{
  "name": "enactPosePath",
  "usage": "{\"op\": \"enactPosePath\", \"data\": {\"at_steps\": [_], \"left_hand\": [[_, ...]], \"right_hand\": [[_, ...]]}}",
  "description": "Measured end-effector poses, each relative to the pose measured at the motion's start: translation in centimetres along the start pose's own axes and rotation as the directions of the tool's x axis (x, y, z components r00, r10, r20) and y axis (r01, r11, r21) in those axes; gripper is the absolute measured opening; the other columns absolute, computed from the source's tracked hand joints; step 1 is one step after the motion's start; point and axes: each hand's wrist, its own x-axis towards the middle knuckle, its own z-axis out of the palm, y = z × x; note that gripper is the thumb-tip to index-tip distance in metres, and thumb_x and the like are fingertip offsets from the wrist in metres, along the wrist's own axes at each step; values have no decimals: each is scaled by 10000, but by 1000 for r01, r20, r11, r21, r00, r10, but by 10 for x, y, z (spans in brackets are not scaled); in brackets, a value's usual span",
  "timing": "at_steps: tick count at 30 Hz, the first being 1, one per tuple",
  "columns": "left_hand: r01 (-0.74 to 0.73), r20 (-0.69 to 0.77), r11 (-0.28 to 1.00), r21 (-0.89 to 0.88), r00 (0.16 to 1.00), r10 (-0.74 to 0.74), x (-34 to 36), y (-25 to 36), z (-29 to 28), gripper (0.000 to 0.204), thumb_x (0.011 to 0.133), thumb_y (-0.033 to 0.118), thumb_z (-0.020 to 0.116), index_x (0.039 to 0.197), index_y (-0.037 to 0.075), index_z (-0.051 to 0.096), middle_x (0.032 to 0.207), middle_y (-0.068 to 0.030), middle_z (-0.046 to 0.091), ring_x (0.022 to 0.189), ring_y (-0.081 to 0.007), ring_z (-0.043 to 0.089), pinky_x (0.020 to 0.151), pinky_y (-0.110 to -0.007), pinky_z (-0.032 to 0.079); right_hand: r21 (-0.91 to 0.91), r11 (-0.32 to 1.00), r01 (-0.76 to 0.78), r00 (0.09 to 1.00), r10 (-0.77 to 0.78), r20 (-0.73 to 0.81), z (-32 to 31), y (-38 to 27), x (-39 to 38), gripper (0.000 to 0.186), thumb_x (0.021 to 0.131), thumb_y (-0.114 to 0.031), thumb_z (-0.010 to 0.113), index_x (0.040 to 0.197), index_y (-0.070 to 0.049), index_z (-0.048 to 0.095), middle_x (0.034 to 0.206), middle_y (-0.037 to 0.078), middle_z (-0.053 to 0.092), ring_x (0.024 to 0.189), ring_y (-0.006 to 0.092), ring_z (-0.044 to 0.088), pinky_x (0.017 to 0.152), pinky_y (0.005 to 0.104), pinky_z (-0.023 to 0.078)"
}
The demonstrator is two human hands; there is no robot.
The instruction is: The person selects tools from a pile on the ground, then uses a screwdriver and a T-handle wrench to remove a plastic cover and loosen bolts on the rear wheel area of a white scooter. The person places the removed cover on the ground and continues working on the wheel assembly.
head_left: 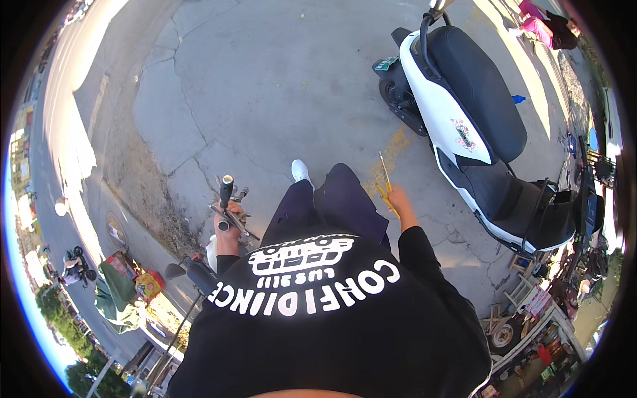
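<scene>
My left hand (pixel 229 222) is closed around a bunch of metal hand tools (pixel 233 211). Among them are a thick black handle (pixel 226 192) with a pale round end, a dark round end lower down, and slim silver bars that look like wrenches. In my right hand (pixel 402 201) is a screwdriver (pixel 384 174), its thin metal shaft pointing away from me and its yellow handle in my fingers. A second yellow piece beside that handle is too small to make out. Both hands are held out in front, on either side of my dark trousers (pixel 338 199).
A white and black scooter (pixel 451 119) stands on the right over cracked concrete (pixel 265 86). Behind it at lower right is a wheeled cart (pixel 505 335) with assorted items. Another vehicle's mirror (pixel 174 270) shows at lower left. Someone in pink (pixel 536 30) is at the far right.
</scene>
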Motion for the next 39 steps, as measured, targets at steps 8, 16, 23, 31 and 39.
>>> {"op": "enactPosePath", "data": {"at_steps": [8,16,23,31,39], "left_hand": [[416,-278,830,371,903,-328,213,-18,182,274,950,296,567,866,47,492,646,-50,470,579,-157,499,565,-289,454],[608,-424,263,749,745,-515,395,-104,257,210,949,278,570,865,92,524,638,-100,554,555,-241,570,503,-418,506],[534,-594,-260,805,719,-362,530,-178,224,214,857,235,712,813,68,585,700,-61,602,580,-195,614,525,-352,539],[489,-654,-465,739,688,-316,662,-223,65,248,821,255,761,814,96,570,680,-63,591,540,-182,596,493,-349,527],[255,-432,-451,855,832,-349,734,-291,-127,294,828,287,744,775,53,574,636,-71,579,491,-187,570,461,-333,491]], "right_hand": [[301,890,-344,933,359,4,95,20,-5,253,877,-104,422,890,78,597,651,185,594,492,284,609,427,394,521],[800,520,-299,848,529,-27,173,-7,34,261,888,-148,435,846,62,584,632,143,574,476,242,570,421,377,474],[981,-87,-173,941,281,191,219,-85,90,203,866,-204,637,866,-9,581,602,69,535,453,186,494,457,341,442],[834,552,14,807,486,-335,341,-80,248,250,853,-216,640,861,26,574,656,159,619,589,322,638,566,452,500],[493,868,-60,610,423,-670,379,14,391,225,868,-214,614,857,-10,519,715,243,626,689,440,619,607,520,481]]}}
